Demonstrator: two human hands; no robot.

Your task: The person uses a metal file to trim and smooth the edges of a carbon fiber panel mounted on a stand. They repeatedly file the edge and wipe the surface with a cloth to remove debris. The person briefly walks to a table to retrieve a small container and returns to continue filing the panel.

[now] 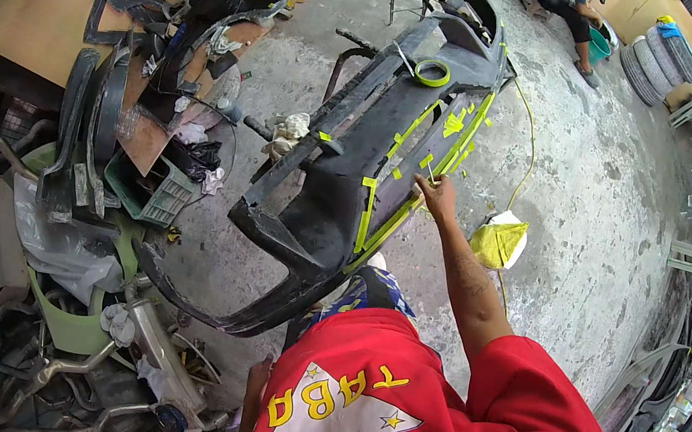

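A large black car bumper (343, 179) lies lengthwise before me, with strips of yellow-green masking tape (386, 237) along its right edge and openings. My right hand (435, 197) is at that taped edge, fingers closed around a thin pale stick-like thing (430, 174) too small to name surely. Farther up on the bumper rests a roll of yellow-green tape (432, 73). Low beside my red shirt, my left hand (259, 375) hangs near the bumper's near end; its fingers cannot be made out.
A yellow and white bundle (499, 239) lies on the concrete floor to the right, by a yellow hose (532, 147). Exhaust pipes, a green crate (149, 189) and scrap parts crowd the left. Stacked tyres (660, 63) and a seated person (568, 5) with a green bucket are far right.
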